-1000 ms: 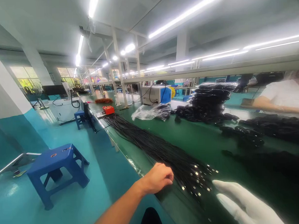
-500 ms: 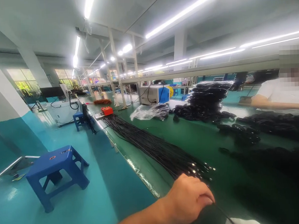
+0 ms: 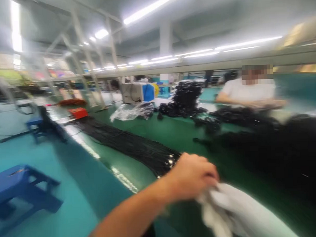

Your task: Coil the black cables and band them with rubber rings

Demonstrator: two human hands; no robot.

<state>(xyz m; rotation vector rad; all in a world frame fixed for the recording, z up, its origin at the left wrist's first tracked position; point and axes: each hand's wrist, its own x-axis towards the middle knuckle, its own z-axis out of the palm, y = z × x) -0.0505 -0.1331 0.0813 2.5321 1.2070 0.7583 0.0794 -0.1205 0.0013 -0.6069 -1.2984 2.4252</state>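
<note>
My left hand [image 3: 195, 176] reaches in from the lower left, its fingers closed at the near end of a bundle of long black cables [image 3: 127, 142]. What it grips is blurred. Right below its fingertips is a white, cloth-like shape [image 3: 244, 205], smeared by motion, that runs to the bottom right. Whether this shape covers my right hand cannot be made out; no bare right fingers show. Shiny cable ends [image 3: 171, 159] lie just left of my left hand. The cables run back along the green table [image 3: 145, 127] to a red block [image 3: 78, 113].
Clear plastic wrap [image 3: 132, 111] and a blue and grey machine [image 3: 138, 92] are further back. Black coiled cables [image 3: 187, 96] are piled in the middle and along the right. Across the table sits a person in white [image 3: 246, 91]. A blue stool [image 3: 23, 189] stands left.
The view has swung right, so the stool and cables appear further left. My left hand appears higher, and more of the white shape shows. The black cable seen at its fingertips before is no longer distinct.
</note>
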